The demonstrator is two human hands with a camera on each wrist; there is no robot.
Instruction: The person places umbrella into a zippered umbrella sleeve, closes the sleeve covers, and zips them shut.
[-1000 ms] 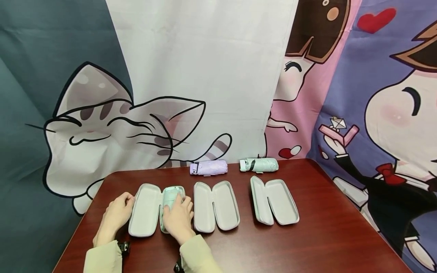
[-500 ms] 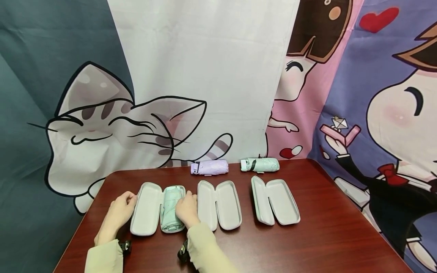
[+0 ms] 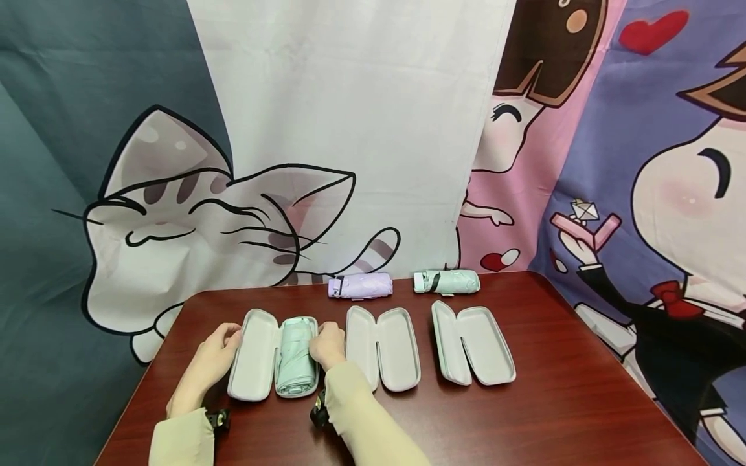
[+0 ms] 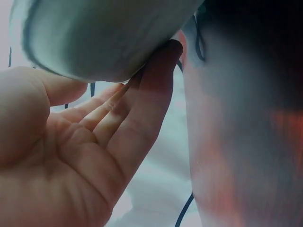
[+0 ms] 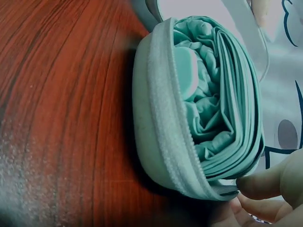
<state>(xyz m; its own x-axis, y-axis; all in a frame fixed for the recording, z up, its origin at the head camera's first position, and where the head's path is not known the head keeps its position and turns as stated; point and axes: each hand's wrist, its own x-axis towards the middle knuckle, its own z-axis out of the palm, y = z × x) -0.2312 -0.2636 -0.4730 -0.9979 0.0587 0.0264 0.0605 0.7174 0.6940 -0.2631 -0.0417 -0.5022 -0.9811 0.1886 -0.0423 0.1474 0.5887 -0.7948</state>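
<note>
Both hands bracket the open pale-green hard case (image 3: 256, 356): left hand (image 3: 214, 358) touches its empty lid with straight fingers, right hand (image 3: 327, 344) fingertips pinch the half holding the folded mint umbrella (image 3: 296, 355). Closing the lid seems next.

Three open clamshell cases lie in a row along the near half of the counter (image 3: 553, 414): the left case (image 3: 256, 356), the middle case (image 3: 381, 349) and the right case (image 3: 472, 343). Folded umbrellas number three: two mint green and one lilac. One mint umbrella (image 3: 296, 356) lies inside the left case; the lilac umbrella (image 3: 360, 285) and the second mint umbrella (image 3: 447, 281) lie along the far edge of the counter. Two hands are present: the left hand (image 3: 212, 362) at the left case's outer edge and the right hand (image 3: 327, 345) at its other edge.
</note>
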